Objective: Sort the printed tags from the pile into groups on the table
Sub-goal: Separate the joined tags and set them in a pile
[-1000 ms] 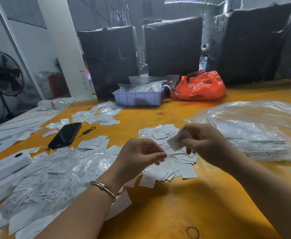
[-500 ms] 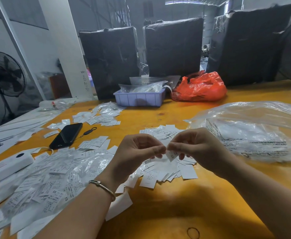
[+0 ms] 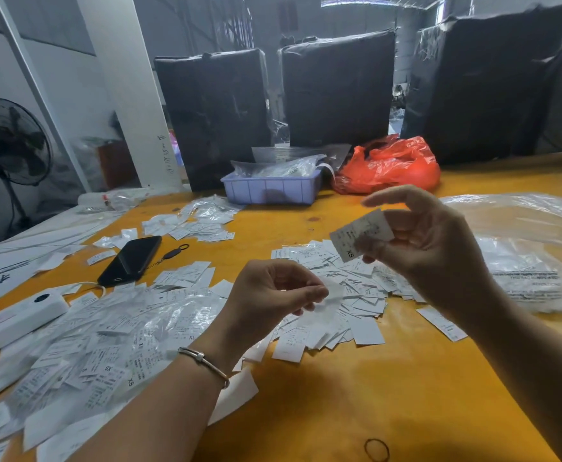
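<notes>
My right hand (image 3: 429,241) is raised above the table and pinches a white printed tag (image 3: 361,233) marked XS, with the forefinger lifted off it. Lower and to the left, my left hand (image 3: 273,295) pinches a small clear plastic sleeve (image 3: 326,301) between thumb and fingers. Beneath both hands lies a spread group of white tags (image 3: 346,295) on the yellow table (image 3: 339,411). A big pile of tags in clear sleeves (image 3: 106,345) covers the near left. Further groups of tags lie behind, a near one (image 3: 186,276) and a far one (image 3: 203,221).
A black phone (image 3: 131,260) with a key ring lies left of centre, a white box (image 3: 13,320) at the left edge. At the back stand a lilac tray (image 3: 269,188) and a red bag (image 3: 389,166). A large clear plastic bag (image 3: 532,255) fills the right. A rubber band (image 3: 376,450) lies near the front.
The hands were together over the tags; now they have parted. My right hand has risen with the tag, and the clear sleeve stays pinched in my left hand.
</notes>
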A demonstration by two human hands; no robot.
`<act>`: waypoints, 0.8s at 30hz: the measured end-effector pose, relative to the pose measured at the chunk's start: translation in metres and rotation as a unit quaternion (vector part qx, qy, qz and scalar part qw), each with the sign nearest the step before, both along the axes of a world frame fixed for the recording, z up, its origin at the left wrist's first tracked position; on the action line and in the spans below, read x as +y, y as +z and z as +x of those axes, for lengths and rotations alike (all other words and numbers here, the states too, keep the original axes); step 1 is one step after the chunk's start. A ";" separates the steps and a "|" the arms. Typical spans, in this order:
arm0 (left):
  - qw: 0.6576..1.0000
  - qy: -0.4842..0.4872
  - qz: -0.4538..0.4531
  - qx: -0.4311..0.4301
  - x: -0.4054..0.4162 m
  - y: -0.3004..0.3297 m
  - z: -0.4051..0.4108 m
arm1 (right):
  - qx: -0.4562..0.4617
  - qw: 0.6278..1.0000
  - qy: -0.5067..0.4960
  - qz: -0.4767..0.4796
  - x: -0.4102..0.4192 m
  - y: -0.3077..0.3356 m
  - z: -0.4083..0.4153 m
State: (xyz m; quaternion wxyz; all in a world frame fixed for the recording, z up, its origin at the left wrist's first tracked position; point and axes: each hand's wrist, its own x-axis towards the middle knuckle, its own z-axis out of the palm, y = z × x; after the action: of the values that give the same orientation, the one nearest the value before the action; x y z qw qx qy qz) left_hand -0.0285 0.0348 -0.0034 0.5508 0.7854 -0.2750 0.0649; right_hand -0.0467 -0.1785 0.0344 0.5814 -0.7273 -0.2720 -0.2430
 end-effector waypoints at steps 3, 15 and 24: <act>1.000 0.000 -0.001 -0.001 0.000 0.000 -0.001 | -0.010 0.999 0.001 -0.036 0.008 0.000 -0.005; 1.000 0.003 0.001 -0.001 0.000 0.001 0.000 | -0.013 0.995 -0.035 -0.096 0.015 -0.008 -0.004; 1.000 0.005 0.011 -0.006 0.000 0.001 0.000 | -0.076 0.979 -0.070 -0.177 0.011 -0.007 -0.002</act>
State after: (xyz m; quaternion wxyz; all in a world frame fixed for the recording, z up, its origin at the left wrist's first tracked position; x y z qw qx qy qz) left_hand -0.0285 0.0348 -0.0028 0.5404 0.7922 -0.2751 0.0692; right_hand -0.0486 -0.1677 0.0277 0.4029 -0.8152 -0.3022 -0.2859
